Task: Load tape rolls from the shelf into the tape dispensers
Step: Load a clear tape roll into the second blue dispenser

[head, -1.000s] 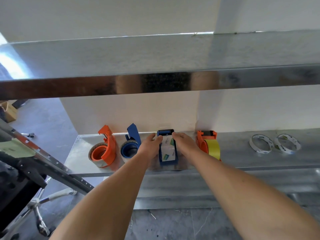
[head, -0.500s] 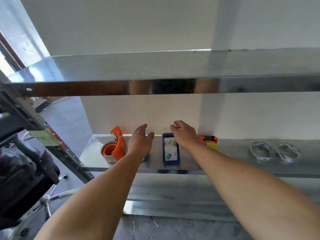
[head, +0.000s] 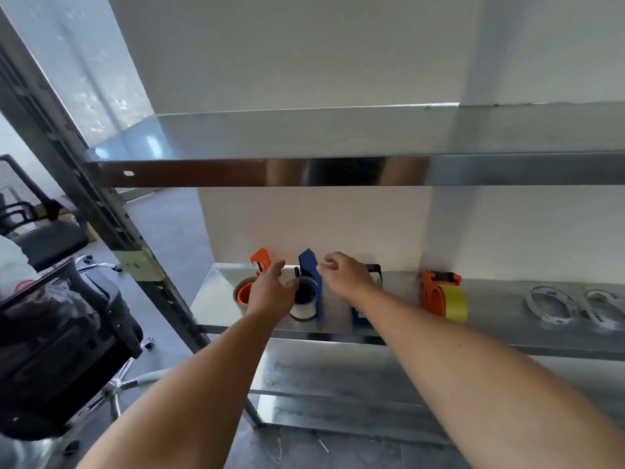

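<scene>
Both forearms reach over the metal shelf (head: 490, 296) toward its left end.

Left hand (head: 270, 292): fingers spread and relaxed, thumb at the rim of the clear tape roll in the blue dispenser (head: 309, 282). Contact with the roll cannot be confirmed; nothing is clasped.

Right hand (head: 345, 275): fingers loosely curled, just right of the blue dispenser's upright handle, holding nothing. It partly covers a second blue dispenser (head: 372, 270) lying flat behind the wrist, with only its far and near ends visible.

Dispensers on the shelf, left to right: orange dispenser (head: 247, 292) at the far left, half hidden by the left hand; the blue dispenser with its clear roll; the flat blue one; an orange dispenser loaded with yellow tape (head: 443, 297), well right of the hands.

Two loose white tape rolls (head: 549, 304) lie flat near the right end, side by side, untouched. An upper shelf (head: 338, 143) spans above. A black office chair (head: 50, 316) stands at left.
</scene>
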Demonstrator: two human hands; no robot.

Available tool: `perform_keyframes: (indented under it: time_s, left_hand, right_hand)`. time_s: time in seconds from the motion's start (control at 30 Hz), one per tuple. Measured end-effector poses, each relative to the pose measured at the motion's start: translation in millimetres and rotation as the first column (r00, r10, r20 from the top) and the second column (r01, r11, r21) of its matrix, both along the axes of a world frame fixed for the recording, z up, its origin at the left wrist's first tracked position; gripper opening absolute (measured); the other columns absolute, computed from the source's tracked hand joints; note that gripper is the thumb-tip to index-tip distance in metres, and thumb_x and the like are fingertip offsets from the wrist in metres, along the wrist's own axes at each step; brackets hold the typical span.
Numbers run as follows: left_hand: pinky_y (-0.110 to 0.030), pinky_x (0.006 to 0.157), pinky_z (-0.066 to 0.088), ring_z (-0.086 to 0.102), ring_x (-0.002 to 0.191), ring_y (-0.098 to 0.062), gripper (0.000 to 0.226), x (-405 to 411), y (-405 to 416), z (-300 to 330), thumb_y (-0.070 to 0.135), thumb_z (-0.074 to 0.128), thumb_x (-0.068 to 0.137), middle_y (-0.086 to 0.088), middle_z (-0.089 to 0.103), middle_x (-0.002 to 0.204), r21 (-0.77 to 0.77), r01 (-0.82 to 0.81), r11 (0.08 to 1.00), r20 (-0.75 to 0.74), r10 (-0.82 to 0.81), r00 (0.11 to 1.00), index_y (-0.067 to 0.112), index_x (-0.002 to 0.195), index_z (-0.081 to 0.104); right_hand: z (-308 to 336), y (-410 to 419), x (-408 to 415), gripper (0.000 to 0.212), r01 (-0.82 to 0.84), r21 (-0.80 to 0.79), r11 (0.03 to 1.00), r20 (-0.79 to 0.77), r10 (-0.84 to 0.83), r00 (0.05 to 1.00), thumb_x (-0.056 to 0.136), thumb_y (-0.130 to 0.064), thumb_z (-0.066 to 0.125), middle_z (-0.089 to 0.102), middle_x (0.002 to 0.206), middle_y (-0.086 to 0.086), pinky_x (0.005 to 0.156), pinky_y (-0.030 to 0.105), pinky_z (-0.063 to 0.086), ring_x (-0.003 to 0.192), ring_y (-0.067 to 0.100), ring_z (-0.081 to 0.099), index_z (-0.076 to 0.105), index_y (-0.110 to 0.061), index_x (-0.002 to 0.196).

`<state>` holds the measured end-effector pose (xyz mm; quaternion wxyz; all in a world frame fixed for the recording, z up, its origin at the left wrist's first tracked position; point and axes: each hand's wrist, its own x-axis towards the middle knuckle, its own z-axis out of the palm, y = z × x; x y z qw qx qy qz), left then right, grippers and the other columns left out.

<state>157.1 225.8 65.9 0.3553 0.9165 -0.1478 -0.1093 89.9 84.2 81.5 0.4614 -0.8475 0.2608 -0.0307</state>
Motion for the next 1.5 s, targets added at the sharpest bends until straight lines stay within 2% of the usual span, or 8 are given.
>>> perform_keyframes:
  time_s: [0.13,0.43,0.6,0.7,0.97,1.1,1.33,1.5]
  left_hand:
    - [-0.037,0.104,0.044,0.051,0.130,-0.025,0.066,17.1,9.4,-17.0,0.033,0.064,0.094,-0.004,0.048,0.150,0.028,0.101,0.995,-0.088,-0.098,0.991,0.024,0.152,0.033]
    - [-0.038,0.106,0.044,0.050,0.129,-0.025,0.089,34.5,5.6,-51.0,0.039,0.080,0.079,-0.006,0.048,0.145,0.057,0.247,0.967,-0.157,-0.236,0.959,0.016,0.149,0.031]
    - [-0.034,0.111,0.036,0.038,0.139,-0.026,0.098,43.8,2.7,-66.4,0.039,0.078,0.081,-0.008,0.030,0.155,0.067,0.240,0.969,-0.155,-0.227,0.961,0.015,0.155,0.019]
    - [-0.034,0.108,0.039,0.041,0.136,-0.026,0.093,47.6,0.4,-73.1,0.041,0.078,0.080,-0.008,0.036,0.150,0.076,0.251,0.965,-0.139,-0.239,0.961,0.016,0.152,0.024]
    - [-0.028,0.100,0.044,0.049,0.125,-0.021,0.084,52.2,-5.5,-77.5,0.041,0.080,0.078,-0.003,0.043,0.141,0.100,0.296,0.950,-0.083,-0.288,0.954,0.019,0.145,0.036]
    - [-0.028,0.101,0.043,0.049,0.125,-0.020,0.087,59.3,0.0,-75.8,0.037,0.082,0.076,-0.001,0.045,0.142,0.134,0.341,0.931,-0.094,-0.330,0.939,0.022,0.148,0.035]
    - [-0.032,0.102,0.043,0.047,0.127,-0.021,0.087,76.4,18.5,-71.2,0.036,0.082,0.075,0.000,0.046,0.143,0.220,0.430,0.875,-0.093,-0.420,0.903,0.024,0.148,0.035]
    - [-0.033,0.106,0.040,0.044,0.133,-0.022,0.090,73.9,22.3,-71.2,0.032,0.080,0.080,-0.001,0.043,0.148,0.209,0.429,0.879,-0.101,-0.417,0.903,0.022,0.152,0.028]
  right_hand:
    - [-13.6,18.4,13.9,0.049,0.083,0.005,0.997,-0.065,-0.082,0.995,0.096,-0.038,0.050,0.052,0.141,0.006,0.105,0.036,0.041,0.128,0.026,0.048,0.047,-0.018,0.141]
    - [-44.7,28.4,28.3,0.055,0.257,0.031,0.966,-0.164,-0.249,0.955,0.096,-0.035,0.052,0.048,0.144,0.008,0.100,0.034,0.039,0.129,0.028,0.046,0.037,-0.018,0.147]
    - [-64.8,27.8,36.6,0.046,0.243,0.068,0.968,-0.163,-0.229,0.960,0.094,-0.032,0.055,0.059,0.129,0.004,0.083,0.028,0.042,0.105,0.021,0.056,0.045,-0.021,0.139]
    - [-72.9,25.0,39.5,0.040,0.251,0.077,0.965,-0.127,-0.240,0.962,0.096,-0.027,0.054,0.060,0.129,0.003,0.079,0.026,0.041,0.095,0.015,0.054,0.049,-0.023,0.136]
    - [-78.4,19.3,40.5,0.041,0.252,0.065,0.965,-0.132,-0.242,0.961,0.095,-0.025,0.053,0.061,0.129,0.001,0.077,0.025,0.042,0.096,0.016,0.058,0.050,-0.023,0.136]
    - [-77.5,17.4,39.7,0.041,0.253,0.036,0.967,-0.145,-0.246,0.958,0.094,-0.021,0.054,0.064,0.121,0.002,0.073,0.025,0.043,0.090,0.016,0.058,0.052,-0.023,0.134]
    - [-76.4,16.3,36.1,0.041,0.259,0.028,0.966,-0.145,-0.252,0.957,0.092,-0.019,0.054,0.065,0.121,0.004,0.083,0.030,0.049,0.101,0.022,0.060,0.053,-0.022,0.133]
    - [-77.1,17.9,34.2,0.041,0.266,0.023,0.964,-0.135,-0.261,0.956,0.093,-0.019,0.054,0.065,0.123,0.003,0.079,0.027,0.044,0.102,0.022,0.061,0.053,-0.022,0.133]
